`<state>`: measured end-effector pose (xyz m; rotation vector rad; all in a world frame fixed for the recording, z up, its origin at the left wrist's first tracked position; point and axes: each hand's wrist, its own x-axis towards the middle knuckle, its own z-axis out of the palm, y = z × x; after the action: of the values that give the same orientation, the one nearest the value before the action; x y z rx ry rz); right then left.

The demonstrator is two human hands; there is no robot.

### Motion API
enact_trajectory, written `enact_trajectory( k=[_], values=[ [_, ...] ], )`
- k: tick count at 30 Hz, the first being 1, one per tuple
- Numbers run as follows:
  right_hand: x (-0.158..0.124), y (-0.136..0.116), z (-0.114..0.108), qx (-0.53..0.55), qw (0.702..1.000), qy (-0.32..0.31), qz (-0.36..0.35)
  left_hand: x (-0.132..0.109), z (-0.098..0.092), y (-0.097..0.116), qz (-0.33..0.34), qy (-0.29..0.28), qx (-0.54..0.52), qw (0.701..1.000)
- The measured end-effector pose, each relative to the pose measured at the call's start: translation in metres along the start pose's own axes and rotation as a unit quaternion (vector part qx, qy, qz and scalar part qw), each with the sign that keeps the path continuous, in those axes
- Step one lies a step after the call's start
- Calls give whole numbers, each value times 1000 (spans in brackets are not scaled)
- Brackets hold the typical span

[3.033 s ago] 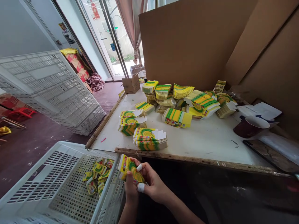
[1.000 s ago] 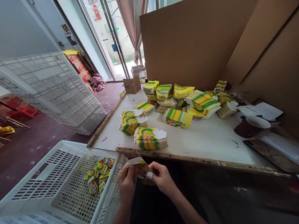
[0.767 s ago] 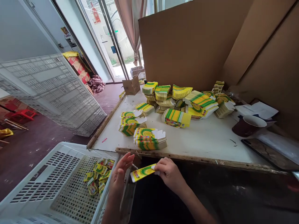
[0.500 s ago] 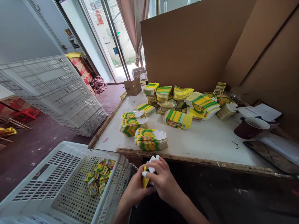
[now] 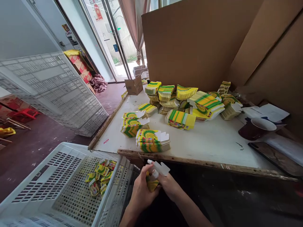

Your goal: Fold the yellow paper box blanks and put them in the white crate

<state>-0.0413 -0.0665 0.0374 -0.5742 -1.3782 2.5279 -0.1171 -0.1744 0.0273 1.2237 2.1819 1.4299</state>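
Just in front of the table's near edge, my left hand [image 5: 141, 188] is wrapped round a small yellow carton [image 5: 151, 184]. My right hand [image 5: 167, 185] holds the same carton from the right, its fingers partly hidden behind white flaps [image 5: 161, 168] that stand up. White coverings show on some fingertips. On the table [image 5: 184, 143], a stack of flat yellow-green cartons [image 5: 152, 141] lies nearest to my hands, with another stack [image 5: 134, 124] behind it to the left.
More carton stacks [image 5: 180, 119] lie towards a cardboard panel [image 5: 189, 47]. A white crate [image 5: 50, 176] with small packed cartons [image 5: 101, 170] stands at lower left. At right are a cup [image 5: 257, 128] and a phone [image 5: 272, 157]. Stacked crates [image 5: 63, 91] stand at left.
The carton between my hands has turned, and its white flaps now spread up and to the right. My right fingers have moved from over its top to behind the flaps.
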Motion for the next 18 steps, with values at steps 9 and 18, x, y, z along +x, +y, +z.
enact_trajectory(
  k=[9, 18],
  values=[
    [2, -1, 1, -17, 999, 27, 1, 0, 5, -3, 4, 28, -15, 999],
    [-5, 2, -3, -173, 976, -47, -121, -2, 2, -3, -38, -20, -48, 998]
  ],
)
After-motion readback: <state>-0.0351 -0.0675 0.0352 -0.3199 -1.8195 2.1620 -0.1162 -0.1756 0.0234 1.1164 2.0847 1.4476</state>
